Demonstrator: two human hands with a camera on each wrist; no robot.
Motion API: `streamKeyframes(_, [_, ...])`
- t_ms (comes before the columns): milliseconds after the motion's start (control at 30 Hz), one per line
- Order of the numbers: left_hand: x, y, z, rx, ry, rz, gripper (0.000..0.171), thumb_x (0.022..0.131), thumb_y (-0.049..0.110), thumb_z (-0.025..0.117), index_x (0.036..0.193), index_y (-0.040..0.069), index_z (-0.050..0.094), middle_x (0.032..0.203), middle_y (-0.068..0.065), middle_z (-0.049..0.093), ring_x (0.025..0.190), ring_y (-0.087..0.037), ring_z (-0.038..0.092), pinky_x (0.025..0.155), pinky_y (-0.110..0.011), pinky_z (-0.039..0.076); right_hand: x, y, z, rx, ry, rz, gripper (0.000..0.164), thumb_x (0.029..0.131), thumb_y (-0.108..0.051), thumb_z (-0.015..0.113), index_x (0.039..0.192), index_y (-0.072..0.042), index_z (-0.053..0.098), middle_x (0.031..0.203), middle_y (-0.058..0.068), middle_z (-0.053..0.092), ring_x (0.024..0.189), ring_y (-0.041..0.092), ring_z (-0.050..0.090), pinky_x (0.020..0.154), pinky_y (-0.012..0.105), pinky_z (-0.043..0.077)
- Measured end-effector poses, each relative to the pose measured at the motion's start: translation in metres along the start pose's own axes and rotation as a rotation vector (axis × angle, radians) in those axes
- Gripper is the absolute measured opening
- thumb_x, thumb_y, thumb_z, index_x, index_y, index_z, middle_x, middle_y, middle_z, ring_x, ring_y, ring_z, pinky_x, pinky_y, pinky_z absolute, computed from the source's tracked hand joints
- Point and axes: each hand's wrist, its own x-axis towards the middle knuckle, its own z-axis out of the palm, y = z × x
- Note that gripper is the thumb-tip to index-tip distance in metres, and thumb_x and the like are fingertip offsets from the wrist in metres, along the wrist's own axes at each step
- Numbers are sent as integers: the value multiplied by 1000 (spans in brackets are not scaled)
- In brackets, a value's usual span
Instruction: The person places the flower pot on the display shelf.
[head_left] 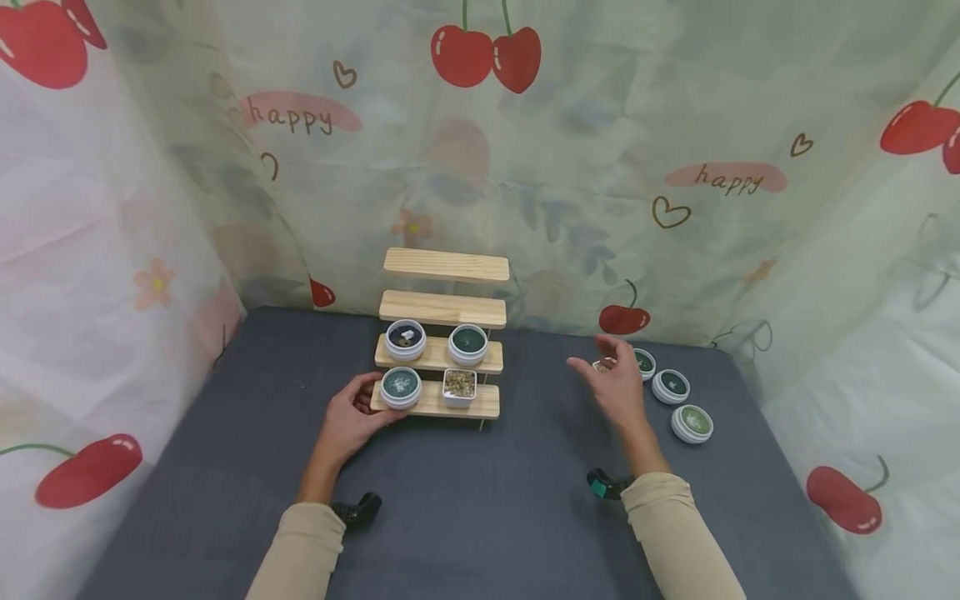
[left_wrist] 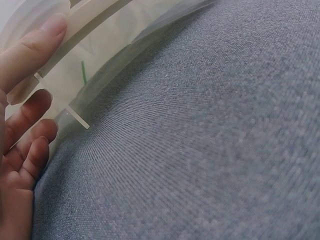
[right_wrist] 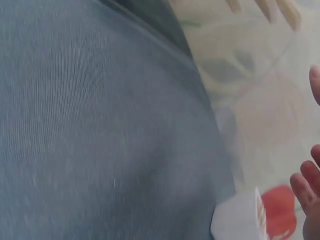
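Note:
A wooden four-step display rack (head_left: 442, 354) stands on the dark grey table. My left hand (head_left: 352, 421) holds a round white pot (head_left: 401, 388) with a green, white-flecked top at the left of the lowest step. The thumb (left_wrist: 37, 42) lies along the step's front edge by the pot; the other fingers curl round the left end. My right hand (head_left: 618, 379) hovers with thumb and fingers spread around a small square white pot (head_left: 602, 365), partly hidden by the hand. In the right wrist view that square pot (right_wrist: 237, 217) stands below the fingers, apart from them.
A square pot of yellowish-brown bits (head_left: 460, 385) shares the lowest step. Above sit a dark-topped round pot (head_left: 405, 338) and a green one (head_left: 468, 343). Right of my right hand stand round pots (head_left: 671, 387), (head_left: 692, 423). Printed cloth (head_left: 562, 167) hangs behind.

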Motion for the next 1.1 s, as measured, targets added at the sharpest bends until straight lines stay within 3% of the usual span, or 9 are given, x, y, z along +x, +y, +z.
streamKeyframes(200, [-1, 1, -1, 9, 2, -7, 71, 70, 28, 95, 131, 16, 62, 98, -7, 64, 78, -14, 56, 67, -21, 46, -1, 24, -9, -48, 81, -1, 68, 82, -22, 87, 139, -3, 54, 138, 20, 56, 130, 37, 52, 108, 52, 43])
streamKeyframes(533, [-2, 1, 0, -3, -1, -6, 71, 70, 28, 96, 131, 16, 63, 98, -7, 64, 78, -15, 56, 67, -21, 46, -3, 51, -13, -153, 177, -51, 70, 76, -21, 91, 131, 5, 58, 129, 27, 55, 121, 42, 49, 105, 50, 37])
streamKeyframes(833, [-2, 1, 1, 6, -1, -12, 70, 70, 25, 96, 131, 16, 63, 98, -7, 64, 77, -13, 56, 67, -21, 46, -10, 68, -10, -216, 138, 68, 83, 77, -23, 91, 142, 6, 48, 131, 30, 49, 118, 39, 42, 97, 44, 33])
streamKeyframes(1100, [0, 1, 0, 16, 1, -7, 70, 70, 27, 96, 131, 17, 63, 98, -7, 64, 78, -14, 56, 67, -21, 46, -12, 74, -6, -174, 113, 134, 84, 81, -21, 88, 146, 6, 43, 129, 28, 48, 116, 37, 51, 92, 37, 37])
